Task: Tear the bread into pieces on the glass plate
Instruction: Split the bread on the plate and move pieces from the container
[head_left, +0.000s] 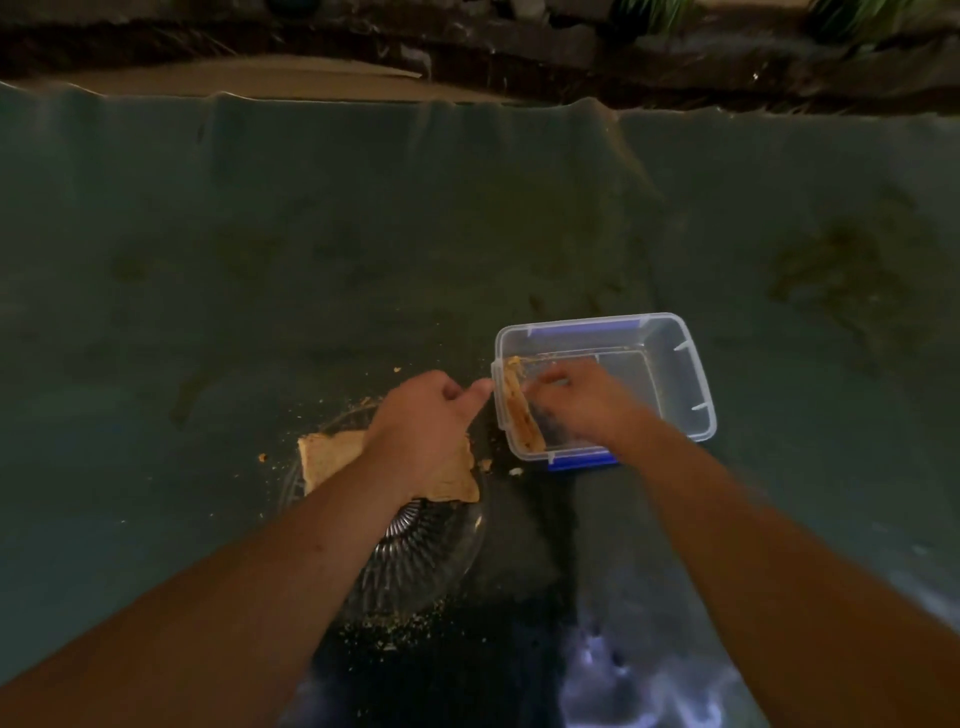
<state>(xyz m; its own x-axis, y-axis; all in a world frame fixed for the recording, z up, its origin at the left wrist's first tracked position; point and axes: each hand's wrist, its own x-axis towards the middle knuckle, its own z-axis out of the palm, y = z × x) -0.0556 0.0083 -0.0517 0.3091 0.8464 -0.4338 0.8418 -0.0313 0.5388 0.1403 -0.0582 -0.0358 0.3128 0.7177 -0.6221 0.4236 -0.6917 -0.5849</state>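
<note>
A ribbed glass plate (415, 561) lies on the dark cloth near me. A flat slice of bread (332, 460) rests on its far side, partly under my left hand (421, 415). That hand hovers over the slice with fingers curled and its thumb touching the left rim of a clear plastic box (675, 374). Inside the box, more bread slices (519, 410) stand on edge against the left wall. My right hand (576, 400) reaches into the box, fingers at those slices; it is blurred, so the grip is unclear.
The box has blue clips (582, 460) on its near and far sides. Crumbs (395, 631) lie scattered around the plate and small bread bits (485, 464) sit between plate and box. The cloth's far edge (363, 98) meets dark ground with stones.
</note>
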